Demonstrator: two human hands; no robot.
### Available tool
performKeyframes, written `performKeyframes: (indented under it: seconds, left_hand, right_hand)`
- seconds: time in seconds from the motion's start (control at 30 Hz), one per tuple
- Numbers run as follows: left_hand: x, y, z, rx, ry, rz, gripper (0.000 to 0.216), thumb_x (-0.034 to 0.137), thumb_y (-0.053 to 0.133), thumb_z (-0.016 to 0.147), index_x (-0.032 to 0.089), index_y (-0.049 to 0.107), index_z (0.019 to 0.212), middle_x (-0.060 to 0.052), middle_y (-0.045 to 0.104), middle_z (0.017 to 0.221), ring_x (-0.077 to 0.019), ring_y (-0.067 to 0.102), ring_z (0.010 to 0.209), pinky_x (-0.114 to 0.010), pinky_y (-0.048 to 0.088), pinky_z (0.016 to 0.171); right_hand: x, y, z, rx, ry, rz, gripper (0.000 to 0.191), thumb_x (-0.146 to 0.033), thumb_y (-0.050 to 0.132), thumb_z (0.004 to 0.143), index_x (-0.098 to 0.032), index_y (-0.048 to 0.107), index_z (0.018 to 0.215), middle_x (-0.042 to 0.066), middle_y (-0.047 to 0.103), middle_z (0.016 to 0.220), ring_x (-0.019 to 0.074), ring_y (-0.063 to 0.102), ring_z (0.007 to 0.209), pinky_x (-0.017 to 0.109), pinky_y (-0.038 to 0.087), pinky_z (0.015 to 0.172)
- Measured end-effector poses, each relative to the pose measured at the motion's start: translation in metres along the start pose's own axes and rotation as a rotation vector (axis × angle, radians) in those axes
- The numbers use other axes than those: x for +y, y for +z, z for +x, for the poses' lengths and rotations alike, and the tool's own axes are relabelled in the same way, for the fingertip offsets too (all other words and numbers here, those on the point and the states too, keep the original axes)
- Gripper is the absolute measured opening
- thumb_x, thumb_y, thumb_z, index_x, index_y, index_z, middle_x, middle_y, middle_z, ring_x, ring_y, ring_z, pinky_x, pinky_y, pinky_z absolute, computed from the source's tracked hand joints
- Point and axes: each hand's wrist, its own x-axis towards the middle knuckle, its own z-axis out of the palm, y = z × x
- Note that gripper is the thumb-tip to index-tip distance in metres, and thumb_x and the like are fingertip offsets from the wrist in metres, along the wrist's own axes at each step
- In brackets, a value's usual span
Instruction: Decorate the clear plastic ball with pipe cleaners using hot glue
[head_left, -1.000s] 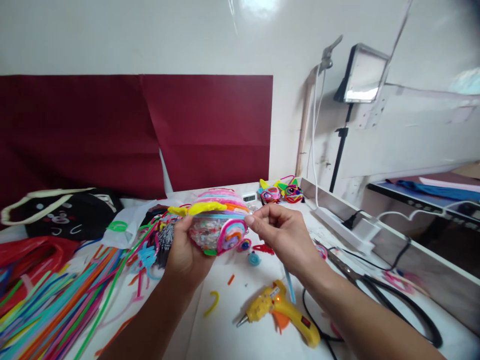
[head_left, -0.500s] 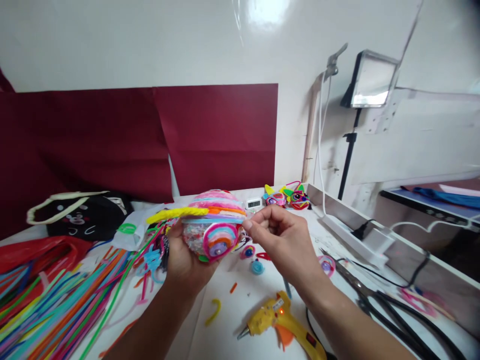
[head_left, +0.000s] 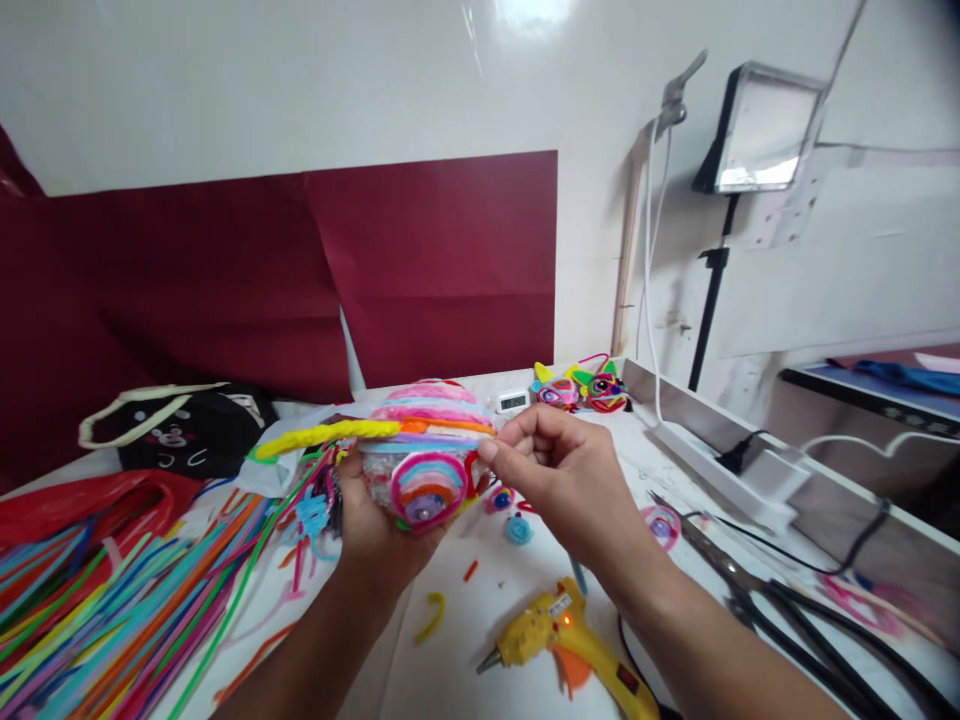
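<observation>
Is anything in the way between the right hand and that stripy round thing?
Nothing visible. The right hand has its fingers right at the edge of the stripy round thing; the left hand holds its other side.

Place: a handicraft workspace, its white work surface (head_left: pixel 442 690) set before a white wall (head_left: pixel 262 90).
Stems: many fuzzy coloured stems (head_left: pixel 150 610), lower left.
Tools: yellow glue gun (head_left: pixel 555 630), lower centre; scissors (head_left: pixel 739 578), lower right.
Handiwork: striped piece (head_left: pixel 427 465) mid-frame; two small colourful ornaments (head_left: pixel 556 392) right of centre.
Lighting and power: panel lamp (head_left: pixel 769 130) on a stand (head_left: pixel 706 320), upper right; white power strip (head_left: pixel 701 468) below it.
</observation>
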Motion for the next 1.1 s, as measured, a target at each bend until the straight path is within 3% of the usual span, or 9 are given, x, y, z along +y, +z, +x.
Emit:
performKeyframes:
  seconds: [0.2, 0.37, 0.53, 0.8, 0.97, 1.1]
  left_hand:
    - [-0.003, -0.008, 0.001, -0.060, -0.075, 0.011, 0.065, 0.067, 0.042, 0.086, 0.023, 0.062, 0.130, -0.013, 0.075, 0.108, -0.0396, 0.067, 0.111, -0.059, 0.056, 0.087]
    - [-0.005, -0.019, 0.007, -0.110, -0.135, 0.025, 0.066, 0.063, 0.048, 0.083, 0.022, 0.059, 0.132, -0.015, 0.074, 0.112, -0.0382, 0.069, 0.103, -0.062, 0.054, 0.087]
    - [-0.005, -0.013, 0.004, -0.061, -0.105, 0.020, 0.060, 0.061, 0.048, 0.085, 0.024, 0.060, 0.131, -0.012, 0.075, 0.108, -0.0357, 0.071, 0.100, -0.060, 0.055, 0.085]
    - [-0.001, -0.005, 0.000, -0.003, -0.072, 0.028, 0.055, 0.059, 0.048, 0.087, 0.024, 0.063, 0.126, -0.012, 0.075, 0.108, -0.0375, 0.069, 0.107, -0.058, 0.055, 0.086]
    - [0.002, -0.008, 0.002, -0.076, -0.143, 0.013, 0.057, 0.061, 0.046, 0.086, 0.023, 0.062, 0.126, -0.014, 0.074, 0.110, -0.0391, 0.068, 0.107, -0.063, 0.054, 0.087]
    - [0.005, -0.012, 0.002, -0.117, -0.155, -0.006, 0.054, 0.057, 0.048, 0.088, 0.022, 0.061, 0.128, -0.013, 0.074, 0.109, -0.0380, 0.068, 0.108, -0.063, 0.053, 0.088]
  right_hand:
    - [0.000, -0.002, 0.003, -0.060, 0.101, 0.067, 0.023, -0.031, 0.082, 0.061, -0.019, 0.062, 0.064, -0.003, 0.059, 0.051, 0.0082, 0.048, 0.048, 0.020, 0.037, 0.046]
    - [-0.002, -0.004, 0.006, -0.083, 0.154, 0.106, 0.031, -0.032, 0.088, 0.055, -0.018, 0.061, 0.060, -0.008, 0.052, 0.043, 0.0039, 0.036, 0.040, 0.017, 0.026, 0.040]
    - [0.000, -0.008, 0.009, -0.166, 0.195, 0.168, 0.029, -0.032, 0.085, 0.061, -0.018, 0.060, 0.066, -0.007, 0.055, 0.045, 0.0033, 0.035, 0.037, 0.016, 0.024, 0.037]
    - [0.001, -0.008, 0.009, -0.131, 0.213, 0.127, 0.033, -0.037, 0.085, 0.059, -0.018, 0.059, 0.065, -0.008, 0.052, 0.045, 0.0036, 0.035, 0.037, 0.017, 0.025, 0.036]
    - [0.001, -0.009, 0.010, -0.157, 0.211, 0.131, 0.039, -0.040, 0.088, 0.056, -0.017, 0.058, 0.068, -0.006, 0.058, 0.048, 0.0040, 0.040, 0.037, 0.017, 0.024, 0.037]
    - [0.001, -0.011, 0.011, -0.170, 0.229, 0.170, 0.050, -0.036, 0.092, 0.050, -0.020, 0.052, 0.077, -0.010, 0.052, 0.045, 0.0054, 0.041, 0.036, 0.017, 0.024, 0.037]
